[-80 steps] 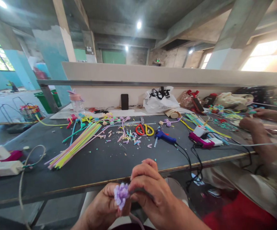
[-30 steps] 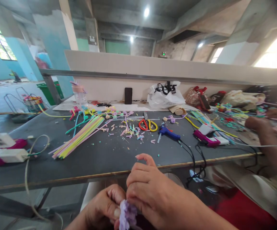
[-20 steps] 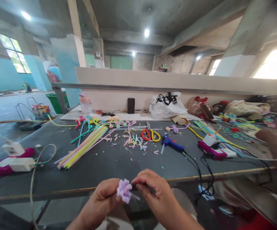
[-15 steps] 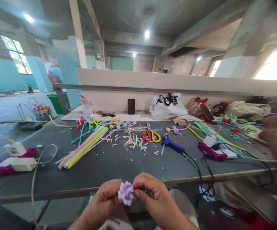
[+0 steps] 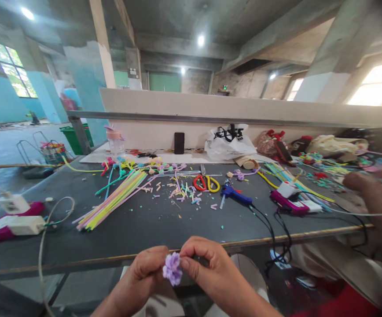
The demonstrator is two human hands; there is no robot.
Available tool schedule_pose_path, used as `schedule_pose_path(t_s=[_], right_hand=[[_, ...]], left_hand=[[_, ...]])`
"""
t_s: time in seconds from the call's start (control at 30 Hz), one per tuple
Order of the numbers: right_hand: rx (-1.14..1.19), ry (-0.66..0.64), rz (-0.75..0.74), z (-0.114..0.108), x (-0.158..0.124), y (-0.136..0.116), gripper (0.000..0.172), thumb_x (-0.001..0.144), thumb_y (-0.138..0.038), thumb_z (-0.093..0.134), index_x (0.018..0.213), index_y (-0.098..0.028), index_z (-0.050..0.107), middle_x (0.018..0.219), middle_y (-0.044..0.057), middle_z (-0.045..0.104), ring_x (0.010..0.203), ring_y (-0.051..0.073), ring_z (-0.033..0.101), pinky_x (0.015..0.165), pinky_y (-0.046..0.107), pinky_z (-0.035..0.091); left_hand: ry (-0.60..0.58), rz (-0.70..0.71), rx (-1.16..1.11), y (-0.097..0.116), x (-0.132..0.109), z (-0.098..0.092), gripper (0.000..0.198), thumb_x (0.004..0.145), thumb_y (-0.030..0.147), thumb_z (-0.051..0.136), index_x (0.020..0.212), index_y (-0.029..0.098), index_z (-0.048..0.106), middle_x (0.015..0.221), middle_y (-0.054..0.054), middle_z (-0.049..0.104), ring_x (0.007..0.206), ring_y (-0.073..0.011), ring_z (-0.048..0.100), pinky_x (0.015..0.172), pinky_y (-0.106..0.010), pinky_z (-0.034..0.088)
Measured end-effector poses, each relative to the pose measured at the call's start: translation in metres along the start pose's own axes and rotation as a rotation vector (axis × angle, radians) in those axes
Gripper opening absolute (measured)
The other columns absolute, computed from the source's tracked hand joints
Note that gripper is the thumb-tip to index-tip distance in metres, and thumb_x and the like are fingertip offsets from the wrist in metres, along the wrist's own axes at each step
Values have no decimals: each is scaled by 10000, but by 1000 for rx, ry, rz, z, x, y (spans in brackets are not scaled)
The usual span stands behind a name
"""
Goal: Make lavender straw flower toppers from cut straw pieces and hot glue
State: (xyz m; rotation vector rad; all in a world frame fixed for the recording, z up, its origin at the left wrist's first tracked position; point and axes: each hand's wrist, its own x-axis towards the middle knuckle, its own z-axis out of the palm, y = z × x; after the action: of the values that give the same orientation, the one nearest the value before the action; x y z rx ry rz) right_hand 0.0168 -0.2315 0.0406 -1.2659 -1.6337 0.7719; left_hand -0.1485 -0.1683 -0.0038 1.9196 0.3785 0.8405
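A small purple flower point(image 5: 172, 269) made of fuzzy pipe cleaner sits between my two hands, low in the view and just in front of the table's near edge point(image 5: 112, 259). My left hand point(image 5: 145, 275) pinches it from the left with thumb and fingers. On the flower's right side my right hand point(image 5: 207, 268) closes its fingertips on it. Both hands hover off the table, below its edge.
The dark table holds a bundle of coloured pipe cleaners point(image 5: 112, 200), cut scraps point(image 5: 181, 193), red and yellow scissors point(image 5: 206, 182), a blue glue gun point(image 5: 233, 196) with a black cord, and power strips point(image 5: 16, 224). Another person's hands point(image 5: 365, 182) work at the right.
My hands rose from the bottom of the view and drew together on the flower. The right fingers, briefly a little apart from it, now press against it. The view shifted slightly.
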Motion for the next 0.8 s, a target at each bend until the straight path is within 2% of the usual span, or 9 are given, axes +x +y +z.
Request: schedule_pose_path(t_s=[0.2,0.27,0.43,0.53,0.63,0.73,0.8], right_hand=[[43,-26,45,2,0,3,220,821,-303,545,679,-153,621,686,10,593,653,114,539,590,215,416],[-5,-27,24,2,0,4,202,827,-276,529,680,-159,604,684,9,595,652,117,542,596,221,416],[-348,100,-317,4,-3,-1,133,780,-128,490,662,-180,523,623,-20,573,614,110,526,783,326,394],[-467,181,-439,4,-6,-4,131,754,-74,477,693,-184,513,622,-25,573,617,112,523,862,384,340],[-385,166,-368,2,-3,-2,150,809,-113,456,702,-183,536,648,-13,583,640,117,536,853,376,353],[-142,78,-127,-2,5,12,176,865,-263,447,864,-186,605,794,39,608,758,153,560,751,316,418],[24,1,32,-4,10,25,284,813,-360,533,1027,-185,598,873,55,591,793,170,550,704,298,432]], left_hand=[[10,-12,-38,-3,-2,5,345,839,390,496,607,148,577,620,-8,451,624,-123,426,614,-220,354],[7,-23,-46,-2,-2,5,351,837,392,498,603,146,584,616,-11,458,626,-126,429,617,-225,354],[-9,-25,-86,0,-3,4,306,825,362,529,639,141,633,648,-24,508,644,-134,448,629,-233,352],[38,-92,-245,-5,-3,11,227,799,328,578,702,148,674,691,-25,536,688,-137,453,677,-239,356],[163,-225,-646,-11,-2,22,187,722,338,669,716,151,680,672,-5,509,667,-116,418,657,-226,350],[244,-345,-1050,-14,2,29,172,679,291,711,652,136,641,589,18,451,567,-83,366,596,-216,333],[264,-371,-1233,-15,5,30,148,698,241,685,633,128,617,556,26,420,522,-73,339,564,-218,321]])
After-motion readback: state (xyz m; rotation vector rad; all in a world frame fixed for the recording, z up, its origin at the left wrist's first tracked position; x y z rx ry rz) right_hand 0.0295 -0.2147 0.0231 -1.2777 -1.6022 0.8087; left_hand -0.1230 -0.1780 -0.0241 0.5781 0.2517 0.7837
